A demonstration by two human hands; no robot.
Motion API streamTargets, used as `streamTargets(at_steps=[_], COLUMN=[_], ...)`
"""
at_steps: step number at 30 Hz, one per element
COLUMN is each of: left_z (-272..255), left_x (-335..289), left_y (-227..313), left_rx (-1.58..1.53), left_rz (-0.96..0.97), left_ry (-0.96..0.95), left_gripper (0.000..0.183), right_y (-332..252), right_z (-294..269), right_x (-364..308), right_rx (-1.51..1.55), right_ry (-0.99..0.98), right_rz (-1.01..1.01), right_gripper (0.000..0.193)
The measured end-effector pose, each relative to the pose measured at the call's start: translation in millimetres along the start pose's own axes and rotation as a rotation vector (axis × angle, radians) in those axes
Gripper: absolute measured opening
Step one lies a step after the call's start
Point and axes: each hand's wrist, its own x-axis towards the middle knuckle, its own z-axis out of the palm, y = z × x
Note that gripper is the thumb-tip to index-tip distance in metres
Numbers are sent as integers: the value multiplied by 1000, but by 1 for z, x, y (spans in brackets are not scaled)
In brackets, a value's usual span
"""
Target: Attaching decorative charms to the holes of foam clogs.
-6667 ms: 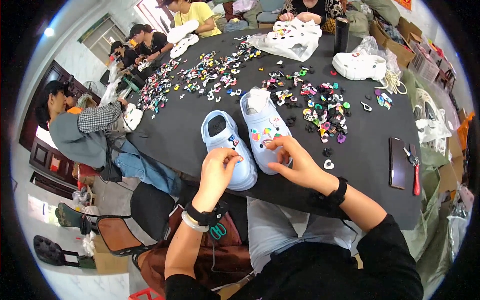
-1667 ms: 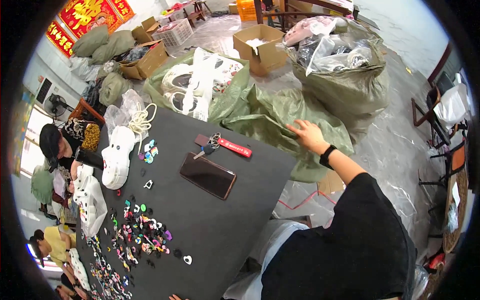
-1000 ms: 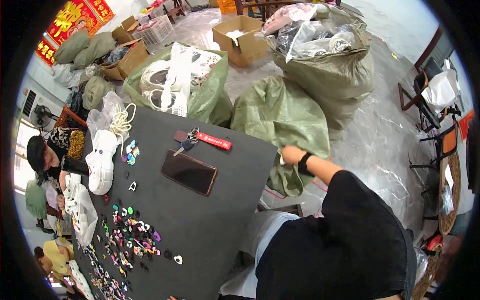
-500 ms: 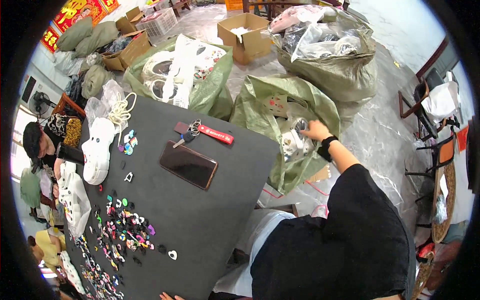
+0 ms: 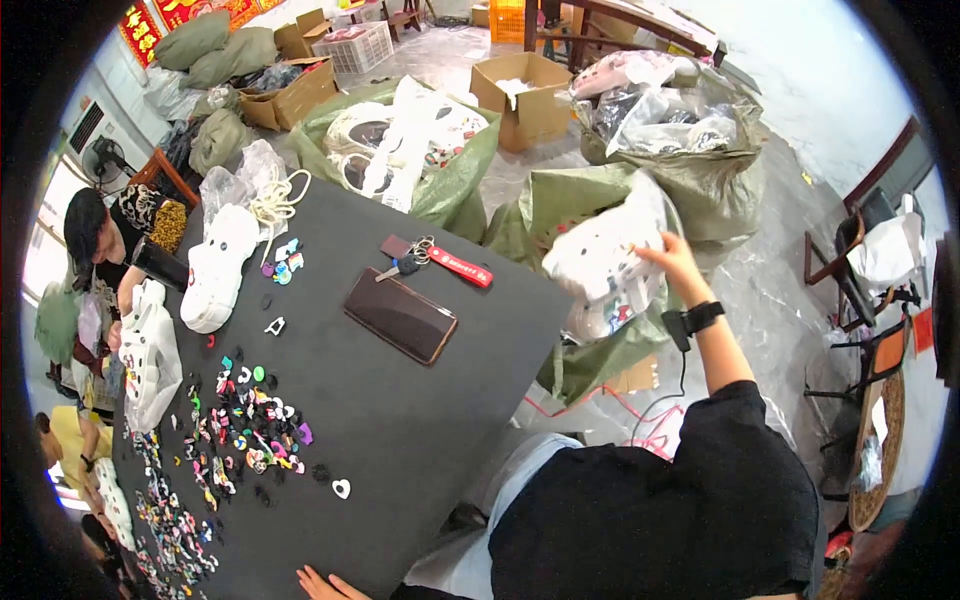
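My right hand point(image 5: 682, 268) is closed on a white clog point(image 5: 598, 252) in clear plastic, holding it above an open green woven sack point(image 5: 585, 365) beside the table's right corner. Small coloured specks show on the clog. More clear plastic hangs below it, and its contents are hard to make out. At the lower edge my left hand point(image 5: 330, 585), only partly visible, rests on the black table point(image 5: 400, 440) with its fingers apart and nothing in them. A white heart-shaped charm point(image 5: 342, 489) lies beyond that hand. Several small colourful shoe charms point(image 5: 255, 425) are heaped to the left.
A phone point(image 5: 402, 315) and keys with a red strap point(image 5: 460, 268) lie on the table. White clogs point(image 5: 218, 270) line its left side, where co-workers sit. Another sack of clogs point(image 5: 470, 165), a full sack point(image 5: 735, 190) and a cardboard box point(image 5: 540, 125) stand beyond.
My right hand has come up out of the green sack and lifted the plastic-wrapped white clog. My left hand still rests on the table, showing slightly more.
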Motion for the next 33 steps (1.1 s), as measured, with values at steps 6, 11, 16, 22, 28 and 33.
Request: streamTargets(at_steps=[6,11,16,22,28,33], left_z=[10,17,14,-17,-43,-39], left_x=[4,-6,-16,-64,-76,-43], left_y=[-9,-16,-18,-1,-11,-69], left_rx=[-27,-46,-199,-1532,-2194,-1793], left_rz=[28,-63,-86,-332,-463,-493], left_ry=[55,17,11,114,413,498], left_gripper=[41,43,43,52,82,68], right_y=[-174,-255,-286,-317,-323,-324], right_z=[-62,-11,136,324,437,463], right_x=[-66,-100,-136,-229,-326,-348], right_rx=[-276,198,324,1020,1258,1218], right_ry=[148,61,-432,-1356,-1365,-1338], right_rz=[-999,-667,-453,841,1262,1391], right_gripper=[54,59,53,31,20,34])
